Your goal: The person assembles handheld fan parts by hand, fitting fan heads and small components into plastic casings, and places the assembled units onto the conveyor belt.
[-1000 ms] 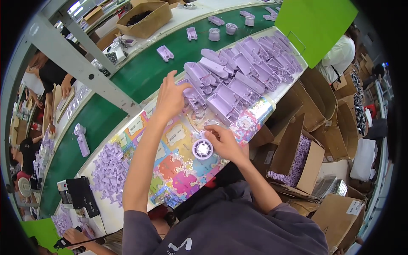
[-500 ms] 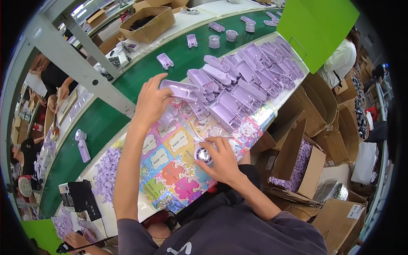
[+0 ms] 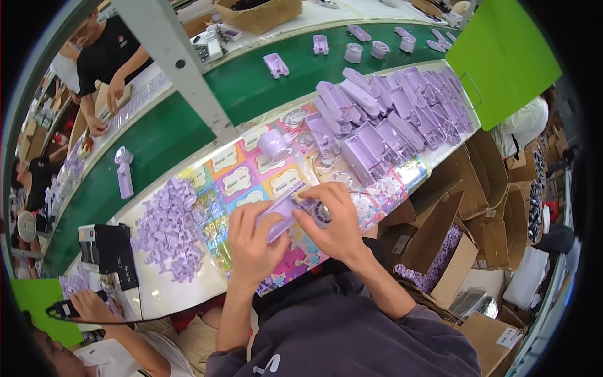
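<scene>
Patterned mat [image 3: 235,180] beneath lilac casing [image 3: 283,210] in left grip [image 3: 256,246].

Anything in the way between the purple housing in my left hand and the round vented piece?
From this view, the thumb and fingertips of your right hand lie between the purple housing and the round vented piece. Nothing else visibly blocks it.

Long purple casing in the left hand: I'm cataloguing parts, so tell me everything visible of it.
The casing is pale purple, with a smooth, slightly glossy, plastic look. It is long and narrow, with raised side walls. The left hand holds it over the colourful mat, slanting so that its far end points up and right in the view, near the right hand. The left hand hides part of it; whether the right hand touches it is unclear.
</scene>
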`<state>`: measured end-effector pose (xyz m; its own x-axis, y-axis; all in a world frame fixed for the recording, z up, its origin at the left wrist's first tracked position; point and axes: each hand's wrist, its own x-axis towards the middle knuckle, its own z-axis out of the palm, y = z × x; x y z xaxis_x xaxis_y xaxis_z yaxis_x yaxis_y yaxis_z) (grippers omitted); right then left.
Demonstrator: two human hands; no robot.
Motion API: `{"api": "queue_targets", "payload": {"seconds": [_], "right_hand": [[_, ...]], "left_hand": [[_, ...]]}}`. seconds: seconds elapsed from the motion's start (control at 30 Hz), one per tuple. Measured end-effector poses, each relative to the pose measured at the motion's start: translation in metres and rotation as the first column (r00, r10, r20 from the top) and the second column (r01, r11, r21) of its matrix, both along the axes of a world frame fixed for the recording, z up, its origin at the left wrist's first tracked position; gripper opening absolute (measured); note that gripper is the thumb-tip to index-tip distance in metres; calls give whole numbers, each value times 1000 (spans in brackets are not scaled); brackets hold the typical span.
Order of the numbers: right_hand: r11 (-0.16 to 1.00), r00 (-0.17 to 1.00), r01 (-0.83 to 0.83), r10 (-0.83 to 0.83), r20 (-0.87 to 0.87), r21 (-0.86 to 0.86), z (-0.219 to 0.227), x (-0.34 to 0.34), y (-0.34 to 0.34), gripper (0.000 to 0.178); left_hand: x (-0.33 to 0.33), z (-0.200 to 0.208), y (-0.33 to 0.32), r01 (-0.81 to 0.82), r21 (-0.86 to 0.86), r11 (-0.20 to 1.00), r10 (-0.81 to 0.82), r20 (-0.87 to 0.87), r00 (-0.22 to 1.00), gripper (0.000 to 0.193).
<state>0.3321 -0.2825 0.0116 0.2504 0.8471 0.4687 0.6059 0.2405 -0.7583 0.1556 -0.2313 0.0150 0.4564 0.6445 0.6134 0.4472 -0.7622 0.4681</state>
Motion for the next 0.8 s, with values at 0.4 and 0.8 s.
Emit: {"api": "queue_targets", "payload": {"seconds": [0.4, 0.8], "right_hand": [[986, 997, 0, 14, 80, -170, 5, -8, -3, 10], [988, 998, -6, 15, 53, -156, -12, -15, -2, 27]], "left_hand": [[0, -15, -25, 106, 92, 990, -118, 144, 982, 46], [-24, -38, -21, 24, -179, 984, 26, 274, 961, 50]]}}
